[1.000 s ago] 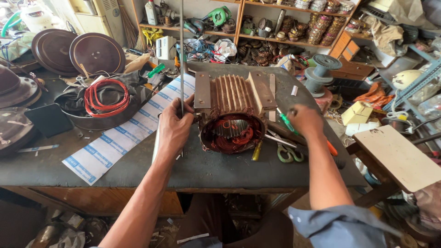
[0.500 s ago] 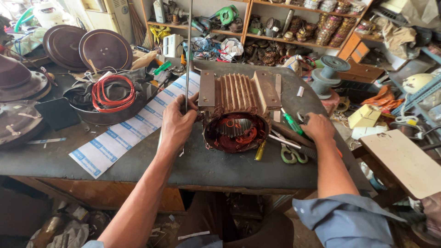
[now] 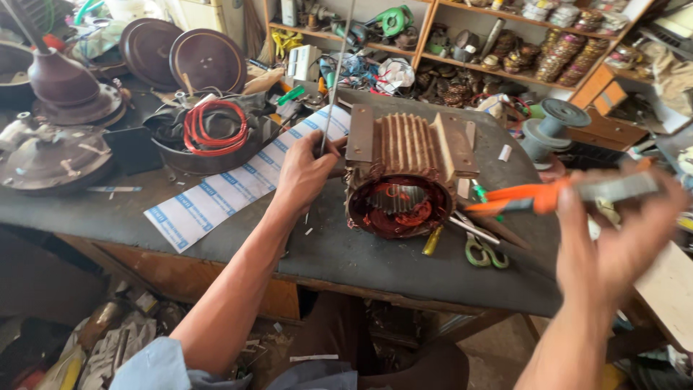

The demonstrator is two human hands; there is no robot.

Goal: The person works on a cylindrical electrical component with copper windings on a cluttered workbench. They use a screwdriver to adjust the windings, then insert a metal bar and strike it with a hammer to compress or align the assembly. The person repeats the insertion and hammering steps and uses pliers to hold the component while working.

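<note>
Copper-wound, ribbed metal motor stator lies on its side at frame centre on the dark worktable, open end toward the viewer. The left hand rests just beside its left edge, fingers pinched closed on a thin upright metal rod. The right hand, blurred at lower right, grips orange-handled pliers. Green-handled scissors lie near the stator. A white printed paper strip lies left of centre.

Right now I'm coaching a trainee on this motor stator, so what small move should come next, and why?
Probably bring the right hand with the orange-handled pliers down to the stator: they hover raised and blurred off to its side, while the left hand pinches a thin rod beside it.
</note>
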